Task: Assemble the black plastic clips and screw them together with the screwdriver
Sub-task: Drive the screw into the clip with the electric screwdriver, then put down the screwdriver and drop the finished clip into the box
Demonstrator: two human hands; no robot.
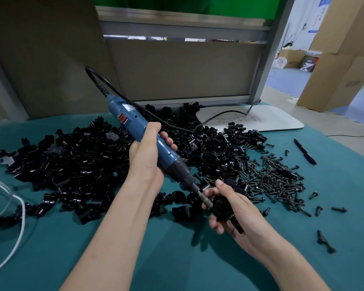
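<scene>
While the left hand grips the blue screwdriver, its tip meets the black clip.
Right hand curls round that clip (loose screws piled nearby).

The left hand is up and to the left of the right hand. It grips the screwdriver with its fingers wrapped round the barrel. Two fingertips show past the barrel on the right, and one digit lies up along it. The bare left forearm rises from the lower left, with the wrist about straight. The right hand sits lower and nearer, palm up, and holds a clip. Its thumb reaches over the top of the clip beside the screwdriver's tip, and its fingers curl round the clip's left side. The bare right forearm comes in from the lower right.
</scene>
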